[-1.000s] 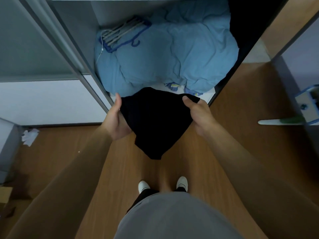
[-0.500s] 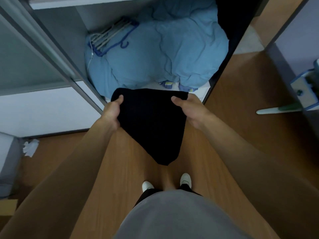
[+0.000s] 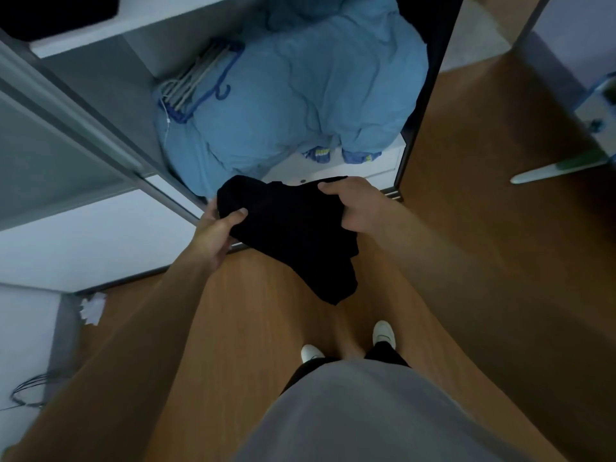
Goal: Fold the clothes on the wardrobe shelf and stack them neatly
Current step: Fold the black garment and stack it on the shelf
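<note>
The job looks barely begun. One black garment (image 3: 290,235) is mid-fold, and no neat stack shows anywhere on the wardrobe shelf (image 3: 366,165). The garment is held in the air just in front of the shelf's front edge, above the wooden floor (image 3: 466,235), not yet laid down. The left hand (image 3: 213,235) has a closed grip on its left side, thumb pressed over the top of the cloth and fingers hidden beneath. The right hand (image 3: 356,208) has its fingers curled tight round the upper right edge. Between the two grips the cloth bunches into a thick, rounded fold, and the rest hangs limp to a blunt point near the person's feet. It is soft, matte and dark enough that seams or sleeves cannot be made out. Behind it, a big pale blue quilt (image 3: 300,105) fills most of the shelf in a puffy, creased heap. It is unfolded and probably the largest piece of work left. A bundle of thin hangers (image 3: 196,85), blue and pale, lies at the quilt's back left. The shelf board itself is smooth and white.
</note>
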The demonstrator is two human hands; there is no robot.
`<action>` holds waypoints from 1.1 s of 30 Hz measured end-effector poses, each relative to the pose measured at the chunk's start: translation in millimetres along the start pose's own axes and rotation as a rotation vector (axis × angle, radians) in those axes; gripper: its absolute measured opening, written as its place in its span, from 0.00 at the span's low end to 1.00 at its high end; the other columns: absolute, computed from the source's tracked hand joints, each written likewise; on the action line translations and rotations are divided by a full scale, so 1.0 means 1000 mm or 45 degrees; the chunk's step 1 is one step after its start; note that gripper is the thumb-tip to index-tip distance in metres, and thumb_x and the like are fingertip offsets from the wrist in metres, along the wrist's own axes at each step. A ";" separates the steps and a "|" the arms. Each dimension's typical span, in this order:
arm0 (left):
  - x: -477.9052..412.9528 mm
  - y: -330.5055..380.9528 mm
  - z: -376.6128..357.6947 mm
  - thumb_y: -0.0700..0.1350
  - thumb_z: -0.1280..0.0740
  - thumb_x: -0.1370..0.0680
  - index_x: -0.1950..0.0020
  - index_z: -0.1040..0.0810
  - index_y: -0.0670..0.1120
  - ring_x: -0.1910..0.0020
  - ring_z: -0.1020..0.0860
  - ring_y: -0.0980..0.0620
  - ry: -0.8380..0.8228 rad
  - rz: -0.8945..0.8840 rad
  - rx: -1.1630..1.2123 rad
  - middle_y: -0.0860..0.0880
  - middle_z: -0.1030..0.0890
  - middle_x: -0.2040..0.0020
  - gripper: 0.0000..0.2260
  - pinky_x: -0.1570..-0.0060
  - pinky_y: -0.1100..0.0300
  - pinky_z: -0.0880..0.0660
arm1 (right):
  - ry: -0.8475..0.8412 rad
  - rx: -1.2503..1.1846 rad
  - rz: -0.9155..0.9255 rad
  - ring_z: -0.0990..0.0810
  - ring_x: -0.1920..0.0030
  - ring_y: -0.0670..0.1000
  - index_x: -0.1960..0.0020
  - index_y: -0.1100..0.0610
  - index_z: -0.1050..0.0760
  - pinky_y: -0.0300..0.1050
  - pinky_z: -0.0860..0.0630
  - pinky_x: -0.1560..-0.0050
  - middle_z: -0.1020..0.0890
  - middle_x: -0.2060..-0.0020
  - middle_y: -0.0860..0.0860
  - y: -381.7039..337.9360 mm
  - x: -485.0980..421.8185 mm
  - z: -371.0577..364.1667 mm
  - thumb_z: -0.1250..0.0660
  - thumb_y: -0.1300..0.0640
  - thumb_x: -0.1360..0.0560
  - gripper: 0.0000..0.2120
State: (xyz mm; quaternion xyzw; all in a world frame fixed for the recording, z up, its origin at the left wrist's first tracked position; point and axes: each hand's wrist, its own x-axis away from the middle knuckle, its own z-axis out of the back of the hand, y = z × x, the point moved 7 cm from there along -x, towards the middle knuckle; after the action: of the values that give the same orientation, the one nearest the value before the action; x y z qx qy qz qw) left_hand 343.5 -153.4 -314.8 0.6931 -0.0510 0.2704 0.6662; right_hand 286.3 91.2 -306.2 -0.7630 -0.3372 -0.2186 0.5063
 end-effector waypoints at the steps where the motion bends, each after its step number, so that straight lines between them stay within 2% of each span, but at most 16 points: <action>1: -0.001 0.000 0.002 0.37 0.30 0.22 0.21 0.38 0.50 0.41 0.19 0.51 0.051 0.001 0.003 0.51 0.22 0.35 0.32 0.47 0.57 0.20 | -0.003 0.013 0.005 0.17 0.54 0.55 0.40 0.68 0.23 0.49 0.19 0.47 0.17 0.51 0.59 0.000 -0.001 0.003 0.34 0.66 0.21 0.11; 3: -0.004 0.003 0.006 0.37 0.31 0.22 0.19 0.45 0.52 0.40 0.20 0.50 0.138 0.018 -0.004 0.49 0.24 0.35 0.36 0.42 0.55 0.22 | 0.058 0.142 0.039 0.17 0.54 0.54 0.39 0.67 0.24 0.47 0.18 0.51 0.17 0.50 0.59 -0.003 -0.005 0.013 0.33 0.65 0.21 0.12; 4: -0.006 0.004 0.005 0.38 0.31 0.22 0.20 0.43 0.52 0.41 0.20 0.50 0.149 0.016 -0.024 0.50 0.23 0.37 0.35 0.41 0.55 0.22 | 0.111 0.245 0.054 0.17 0.52 0.54 0.37 0.67 0.25 0.47 0.18 0.52 0.18 0.47 0.59 -0.004 -0.008 0.020 0.31 0.63 0.22 0.15; 6: -0.007 0.007 -0.002 0.37 0.32 0.22 0.26 0.29 0.50 0.43 0.18 0.51 0.135 -0.008 -0.069 0.50 0.19 0.41 0.25 0.44 0.59 0.21 | 0.198 0.418 0.069 0.19 0.45 0.55 0.32 0.65 0.29 0.50 0.19 0.47 0.20 0.40 0.59 -0.002 -0.011 0.030 0.29 0.59 0.23 0.22; 8: -0.007 0.011 -0.009 0.37 0.33 0.21 0.37 0.19 0.47 0.42 0.18 0.48 0.148 -0.052 -0.080 0.46 0.17 0.43 0.14 0.43 0.59 0.21 | 0.249 0.493 0.108 0.21 0.42 0.55 0.28 0.63 0.34 0.50 0.21 0.44 0.23 0.37 0.56 -0.001 -0.011 0.035 0.29 0.57 0.23 0.28; 10: -0.005 0.014 -0.011 0.38 0.32 0.21 0.43 0.16 0.47 0.41 0.19 0.47 0.163 -0.096 -0.107 0.45 0.16 0.44 0.10 0.41 0.59 0.22 | 0.276 0.511 0.157 0.23 0.39 0.55 0.24 0.60 0.40 0.51 0.23 0.39 0.26 0.36 0.55 -0.002 -0.011 0.039 0.29 0.57 0.23 0.32; 11: -0.004 0.016 -0.010 0.38 0.32 0.21 0.44 0.16 0.47 0.41 0.19 0.48 0.166 -0.119 -0.143 0.46 0.16 0.45 0.09 0.40 0.59 0.22 | 0.266 0.533 0.174 0.23 0.38 0.55 0.24 0.59 0.38 0.51 0.23 0.38 0.26 0.35 0.56 -0.003 -0.010 0.040 0.29 0.58 0.23 0.31; 14: -0.001 0.020 -0.004 0.39 0.31 0.21 0.47 0.15 0.50 0.43 0.18 0.50 0.146 -0.162 -0.265 0.47 0.15 0.46 0.08 0.38 0.56 0.23 | 0.154 0.705 0.193 0.19 0.45 0.51 0.34 0.58 0.23 0.40 0.22 0.50 0.19 0.40 0.56 -0.006 -0.006 0.033 0.27 0.60 0.25 0.20; 16: 0.000 0.022 -0.001 0.39 0.30 0.22 0.48 0.15 0.51 0.44 0.18 0.50 0.122 -0.173 -0.310 0.48 0.15 0.46 0.08 0.38 0.56 0.23 | 0.083 0.861 0.223 0.19 0.50 0.48 0.36 0.59 0.21 0.34 0.24 0.55 0.18 0.44 0.55 -0.005 -0.003 0.026 0.25 0.61 0.27 0.20; 18: 0.002 0.022 0.002 0.39 0.29 0.23 0.44 0.16 0.49 0.44 0.18 0.50 0.094 -0.179 -0.346 0.47 0.16 0.46 0.09 0.43 0.62 0.22 | 0.017 1.095 0.250 0.21 0.55 0.45 0.37 0.60 0.22 0.30 0.26 0.59 0.19 0.47 0.53 -0.004 -0.001 0.017 0.23 0.62 0.29 0.22; 21: 0.005 0.022 0.002 0.38 0.28 0.23 0.37 0.19 0.46 0.44 0.19 0.52 0.033 -0.181 -0.446 0.47 0.17 0.42 0.15 0.51 0.73 0.24 | -0.031 1.472 0.223 0.21 0.48 0.51 0.36 0.61 0.23 0.38 0.25 0.51 0.20 0.43 0.55 0.004 -0.002 0.006 0.23 0.63 0.31 0.24; 23: 0.007 0.020 0.000 0.38 0.27 0.24 0.34 0.21 0.47 0.43 0.21 0.52 -0.022 -0.162 -0.556 0.48 0.19 0.40 0.19 0.51 0.75 0.26 | -0.015 1.678 0.250 0.21 0.44 0.53 0.36 0.62 0.23 0.40 0.26 0.49 0.20 0.42 0.57 0.006 -0.003 0.000 0.24 0.63 0.30 0.23; 26: 0.010 0.015 0.000 0.39 0.24 0.26 0.29 0.26 0.48 0.39 0.25 0.54 -0.118 -0.121 -0.785 0.50 0.23 0.37 0.26 0.43 0.70 0.30 | 0.014 1.841 0.322 0.20 0.46 0.55 0.41 0.62 0.20 0.40 0.28 0.53 0.18 0.45 0.58 0.007 -0.004 -0.009 0.27 0.62 0.27 0.15; 29: 0.012 0.007 0.001 0.39 0.25 0.25 0.27 0.29 0.47 0.35 0.29 0.54 -0.207 -0.109 -1.039 0.49 0.27 0.32 0.28 0.41 0.71 0.37 | -0.004 1.980 0.357 0.22 0.54 0.52 0.52 0.58 0.21 0.41 0.31 0.57 0.18 0.52 0.57 0.010 -0.004 -0.015 0.32 0.59 0.23 0.03; 33: 0.010 0.004 0.014 0.41 0.27 0.23 0.30 0.25 0.45 0.32 0.29 0.46 -0.159 -0.116 -1.271 0.44 0.26 0.30 0.22 0.35 0.61 0.34 | -0.056 2.108 0.416 0.23 0.55 0.53 0.63 0.54 0.26 0.43 0.30 0.57 0.22 0.59 0.53 0.011 -0.002 -0.026 0.34 0.55 0.20 0.12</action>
State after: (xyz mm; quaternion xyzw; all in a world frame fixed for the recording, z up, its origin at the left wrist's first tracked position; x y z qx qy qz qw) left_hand 354.8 -164.3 -306.6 0.3066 -0.1834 0.1417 0.9232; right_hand 292.8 64.1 -304.2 -0.1890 -0.2837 0.1900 0.9207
